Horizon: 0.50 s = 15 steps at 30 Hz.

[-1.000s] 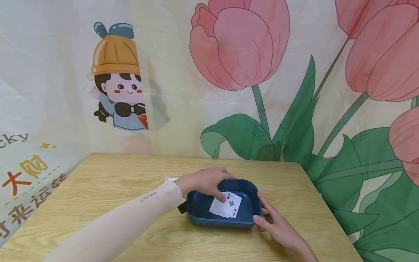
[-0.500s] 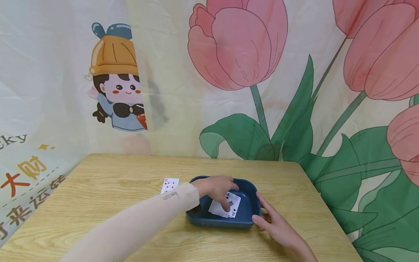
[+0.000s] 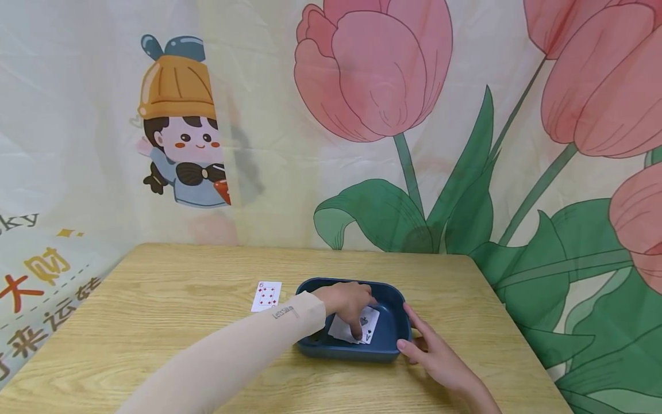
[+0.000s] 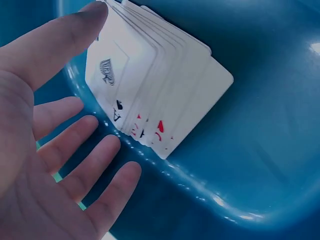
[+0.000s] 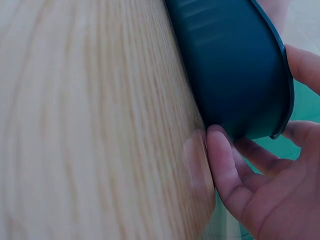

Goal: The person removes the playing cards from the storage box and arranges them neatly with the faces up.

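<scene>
From the head view, my left hand (image 3: 345, 300) reaches into the blue tray (image 3: 395, 299), which sits a little toward 3 o'clock of the table's (image 3: 155, 322) middle. One fingertip comes down on the fanned cards (image 3: 368, 325) lying in the tray's bed. My right hand (image 3: 437, 359) rests at the tray's 4 o'clock corner, fingers fairly straight against the wall, steadying it. A lone red card (image 3: 267, 295) lies face up on the table at the tray's 9 o'clock, just apart from the rim.

At the left wrist, my left hand (image 4: 55, 150) is spread wide, gripping nothing. The thumb (image 4: 60, 42) touches the upper left corner of the top card — an ace of spades — while the other fingers hang loose below the cards (image 4: 150, 90). The stack is splayed, edges stepped toward 4 o'clock. To lift only one, I judge I should press lightly on that corner and slide the ace off toward 9 o'clock until its edge clears the rest, then pinch it.

At the right wrist, my right hand (image 5: 260, 190) has its thumb against the tray's (image 5: 230, 65) lower corner where it meets the table (image 5: 90, 125) — enough hold, I think, if I keep it low so the tray doesn't skate.
</scene>
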Each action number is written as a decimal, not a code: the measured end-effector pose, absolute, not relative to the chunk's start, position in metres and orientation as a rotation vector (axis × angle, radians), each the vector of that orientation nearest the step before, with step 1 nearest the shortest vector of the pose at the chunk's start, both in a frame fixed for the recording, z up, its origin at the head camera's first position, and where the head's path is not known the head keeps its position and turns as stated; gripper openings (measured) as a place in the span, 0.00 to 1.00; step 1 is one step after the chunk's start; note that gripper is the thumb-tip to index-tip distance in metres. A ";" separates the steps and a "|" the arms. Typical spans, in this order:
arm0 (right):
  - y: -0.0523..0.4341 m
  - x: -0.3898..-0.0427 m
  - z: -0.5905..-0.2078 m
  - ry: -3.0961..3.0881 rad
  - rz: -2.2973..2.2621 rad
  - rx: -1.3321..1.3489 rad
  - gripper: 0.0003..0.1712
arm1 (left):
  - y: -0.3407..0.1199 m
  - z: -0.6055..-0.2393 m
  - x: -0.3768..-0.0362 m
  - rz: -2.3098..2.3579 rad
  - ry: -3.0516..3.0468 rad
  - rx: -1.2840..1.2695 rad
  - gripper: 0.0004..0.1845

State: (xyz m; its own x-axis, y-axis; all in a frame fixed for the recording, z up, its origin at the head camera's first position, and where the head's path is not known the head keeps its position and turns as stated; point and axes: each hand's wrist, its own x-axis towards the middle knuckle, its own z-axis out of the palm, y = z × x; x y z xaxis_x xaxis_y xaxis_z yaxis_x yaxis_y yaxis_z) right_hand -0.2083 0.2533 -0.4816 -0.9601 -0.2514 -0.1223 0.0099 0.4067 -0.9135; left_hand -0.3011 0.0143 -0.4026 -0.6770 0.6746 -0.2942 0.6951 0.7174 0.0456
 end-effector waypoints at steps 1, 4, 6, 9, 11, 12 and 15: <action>0.253 -0.209 -0.481 2.427 -1.569 -0.214 0.46 | 0.014 -0.403 -0.301 -0.104 2.636 1.068 0.44; 0.252 -0.209 -0.481 2.429 -1.564 -0.210 0.46 | 0.013 -0.404 -0.301 -0.095 2.641 1.041 0.44; 0.252 -0.208 -0.480 2.428 -1.564 -0.210 0.46 | 0.012 -0.405 -0.301 -0.087 2.643 1.032 0.44; 0.252 -0.208 -0.480 2.427 -1.570 -0.217 0.46 | 0.012 -0.406 -0.300 -0.090 2.646 1.035 0.43; 0.252 -0.207 -0.480 2.427 -1.571 -0.225 0.46 | 0.013 -0.407 -0.299 -0.096 2.647 1.044 0.43; 0.252 -0.207 -0.480 2.427 -1.570 -0.229 0.46 | 0.013 -0.408 -0.299 -0.100 2.649 1.047 0.42; 0.252 -0.207 -0.480 2.426 -1.569 -0.227 0.46 | 0.013 -0.407 -0.298 -0.114 2.649 1.054 0.41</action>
